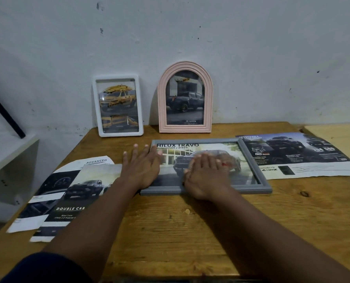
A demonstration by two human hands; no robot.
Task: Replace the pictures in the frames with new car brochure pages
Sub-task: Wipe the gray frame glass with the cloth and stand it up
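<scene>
From the head view we count three frames on the desk: a white frame and a pink arched frame stand upright against the wall, each with a truck picture inside, and a grey frame lies flat in front of them holding a page headed HILUX TRAVO. We count three loose brochure sheets: two overlapping pages at the left, one reading DOUBLE CAB, and one spread at the right, just beside the grey frame. Our two hands lie open and flat, gripping nothing: the left hand rests across the grey frame's left edge, and the right hand presses on its picture.
</scene>
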